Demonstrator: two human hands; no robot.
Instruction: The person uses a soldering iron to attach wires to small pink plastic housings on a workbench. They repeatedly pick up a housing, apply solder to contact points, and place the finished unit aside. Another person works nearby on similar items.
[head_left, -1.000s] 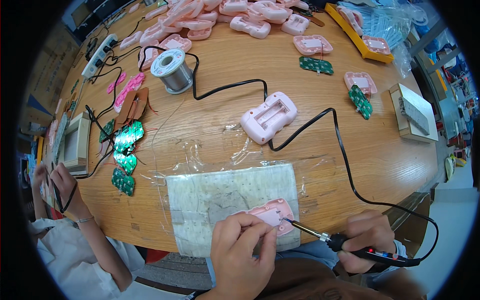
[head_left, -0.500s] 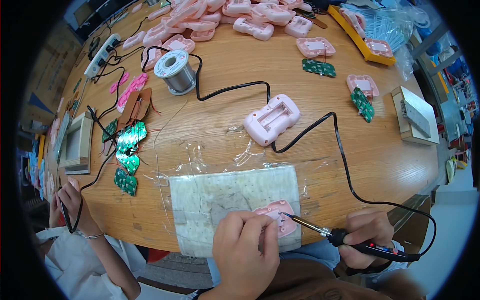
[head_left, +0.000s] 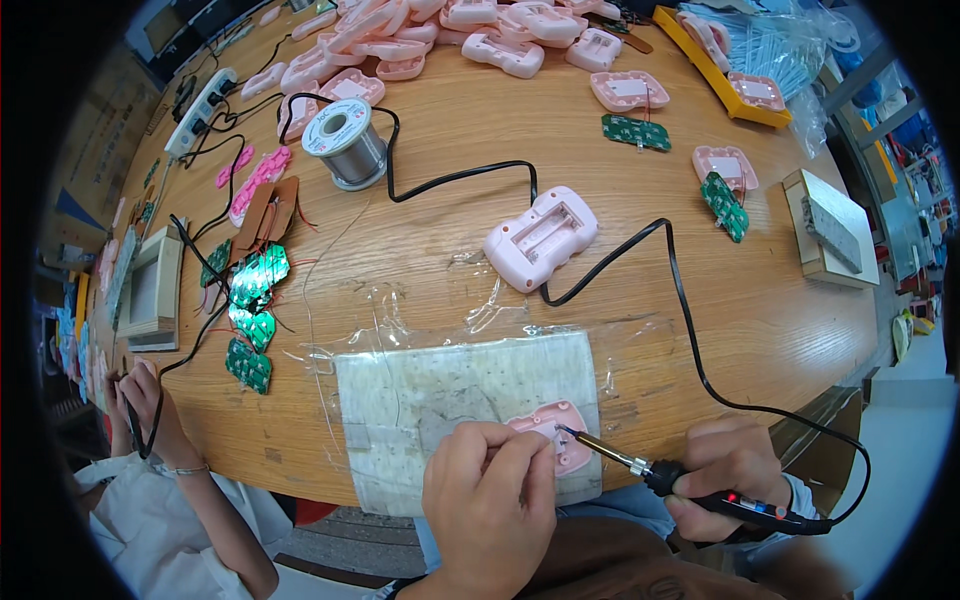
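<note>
Tally at the table (head_left: 420, 250): single tools, many pink shells.
Wearer's hands: two, left hand (head_left: 490, 500) and right hand (head_left: 728, 478). One each: soldering iron (head_left: 715, 497), solder spool (head_left: 358, 160), pale mat (head_left: 390, 455), power strip (head_left: 198, 118), yellow tray (head_left: 768, 114), wood-sided frame (head_left: 152, 325). Pink shells: one work shell (head_left: 572, 457) over the mat, one battery-bay shell (head_left: 510, 262) mid-table, two board-side shells (head_left: 628, 90) at right, at least two tray shells (head_left: 757, 92); back heap (head_left: 385, 48) overlaps, over a dozen, exact count unclear. Green boards: two separate boards (head_left: 636, 132) at right, at least four clustered boards (head_left: 248, 366) at left, overlapping. Bright pink pads (head_left: 262, 185): at least two.
</note>
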